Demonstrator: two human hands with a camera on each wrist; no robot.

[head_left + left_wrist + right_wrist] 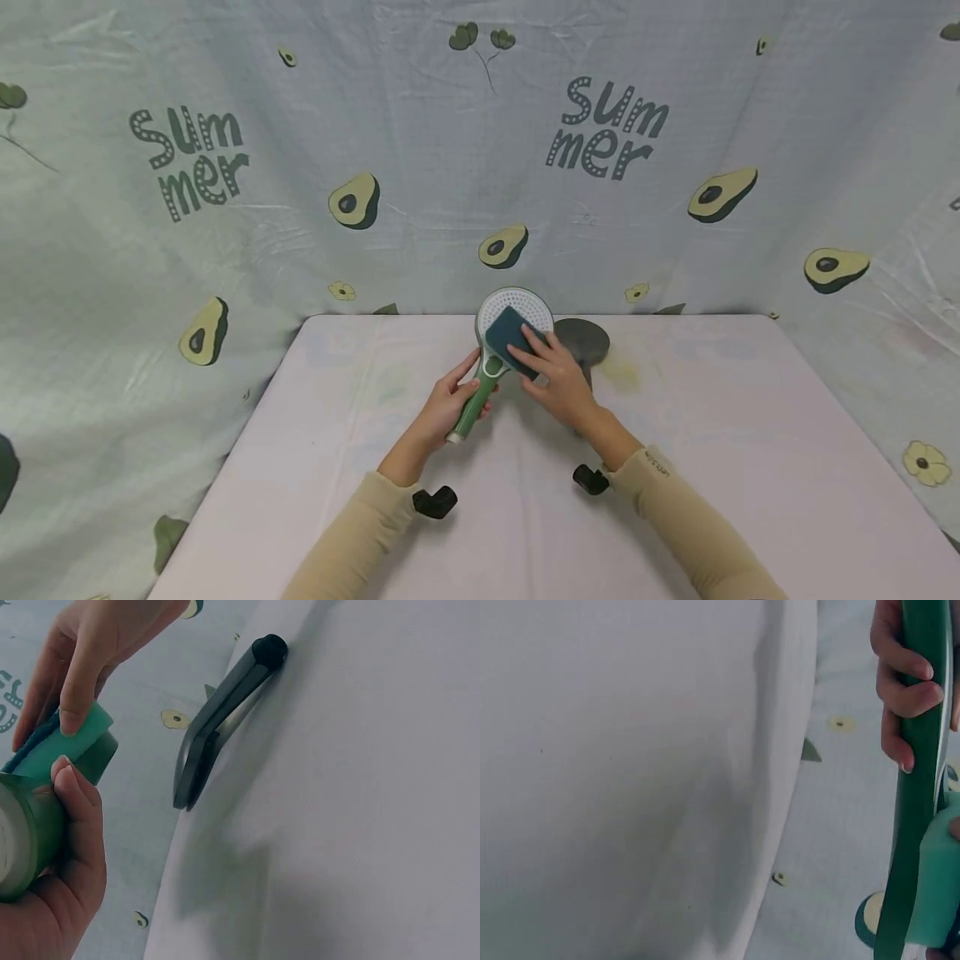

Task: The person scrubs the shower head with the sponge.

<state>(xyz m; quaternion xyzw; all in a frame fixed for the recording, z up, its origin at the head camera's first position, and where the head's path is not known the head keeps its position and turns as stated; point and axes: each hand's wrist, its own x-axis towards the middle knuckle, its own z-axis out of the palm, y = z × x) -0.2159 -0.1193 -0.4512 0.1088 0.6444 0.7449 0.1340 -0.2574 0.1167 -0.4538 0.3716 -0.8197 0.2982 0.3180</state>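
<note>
A green hand shower head (pixel 474 410) with a white nozzle face is held up over the table, its handle slanting down toward me. My left hand (pixel 444 407) grips that handle; its curled fingers (pixel 911 697) show in the right wrist view. My right hand (pixel 562 385) holds a sponge (pixel 504 335), dark blue on one side and light green (pixel 86 746) on the other, against the shower head's face. Thumb and fingers lie on opposite sides of the sponge in the left wrist view. Part of the nozzle face is hidden behind it.
A second, dark grey shower head (pixel 581 338) lies near the table's back edge, partly behind my right hand. White cloth covers the table (pixel 360 517). A hanging cloth (pixel 435 108) with avocado prints rises behind. Black wrist cameras (pixel 435 502) sit by both sleeves.
</note>
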